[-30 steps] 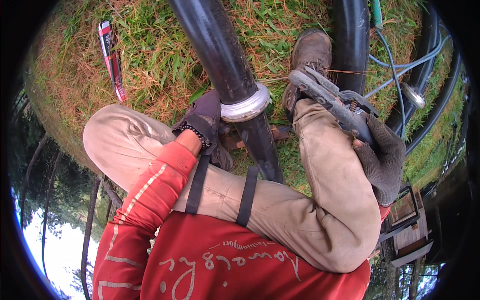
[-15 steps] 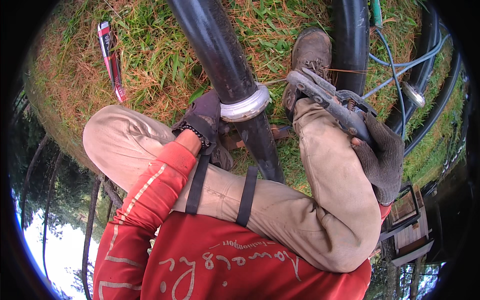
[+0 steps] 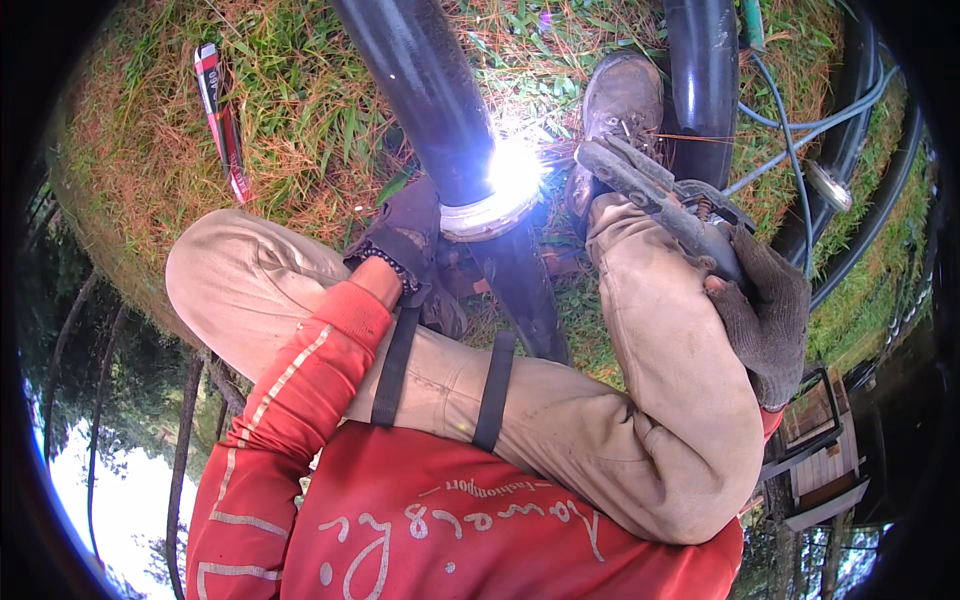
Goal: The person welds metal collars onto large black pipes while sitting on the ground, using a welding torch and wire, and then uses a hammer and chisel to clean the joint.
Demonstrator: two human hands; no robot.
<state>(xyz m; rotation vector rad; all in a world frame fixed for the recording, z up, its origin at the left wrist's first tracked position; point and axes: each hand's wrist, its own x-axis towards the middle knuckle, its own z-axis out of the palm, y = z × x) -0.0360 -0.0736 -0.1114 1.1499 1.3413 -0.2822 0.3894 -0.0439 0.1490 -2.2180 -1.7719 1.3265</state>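
A bright white-blue welding arc (image 3: 516, 170) glares at the right side of the silvery collar (image 3: 490, 219) on a large black pipe (image 3: 425, 90). My right hand (image 3: 768, 310), in a grey-brown knit glove, is closed around the handle of a worn electrode holder (image 3: 655, 200). Its jaws point toward the collar from above my shin; the thin rod between is lost in the glare. My left hand (image 3: 405, 235), in a dark glove, lies against the pipe's left side by the collar. Its fingers are mostly hidden behind the pipe.
A second black pipe (image 3: 702, 90) stands beside my brown boot (image 3: 622, 105). Blue-grey cables (image 3: 800, 130) loop at the right near more pipes with a pale collar (image 3: 828, 188). A red and black packet (image 3: 220, 120) lies on the grass (image 3: 300, 110) at the left.
A bright arc has flared up at the collar's right side, where only the thin rod's end was before. The electrode holder has barely shifted, and my left hand stays in place.
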